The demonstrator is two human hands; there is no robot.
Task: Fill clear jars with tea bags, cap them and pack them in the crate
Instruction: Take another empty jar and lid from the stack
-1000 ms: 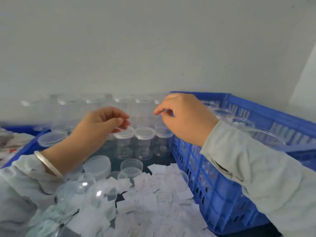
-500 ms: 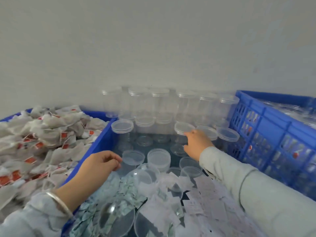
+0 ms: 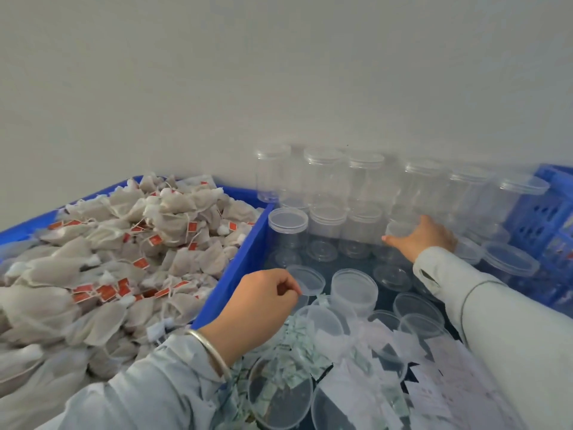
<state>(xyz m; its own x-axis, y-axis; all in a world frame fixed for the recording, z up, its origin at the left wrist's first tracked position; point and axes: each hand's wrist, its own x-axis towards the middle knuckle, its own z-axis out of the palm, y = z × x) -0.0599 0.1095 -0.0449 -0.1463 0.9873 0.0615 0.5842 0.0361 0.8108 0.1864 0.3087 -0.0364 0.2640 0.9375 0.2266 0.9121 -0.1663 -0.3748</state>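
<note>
Several clear jars (image 3: 328,181) with lids stand in rows against the wall. My right hand (image 3: 428,237) reaches into the front row and grips one clear capped jar (image 3: 400,229) round its top. My left hand (image 3: 260,305) hovers lower, beside a loose clear lid (image 3: 308,279), fingers loosely curled with nothing visible in them. A heap of tea bags (image 3: 124,243) with red tags fills the blue bin (image 3: 245,259) on the left. The blue slatted crate (image 3: 548,212) stands at the right edge.
Loose lids and open jars (image 3: 355,288) lie on the dark surface between the bin and the crate. A pile of small white paper slips (image 3: 434,386) covers the near part. A pale wall closes off the back.
The view has swung left, bringing the tea bag bin into sight. My right hand left the crate and reached to the front jar row, then closed on a jar. My left hand dropped lower.
</note>
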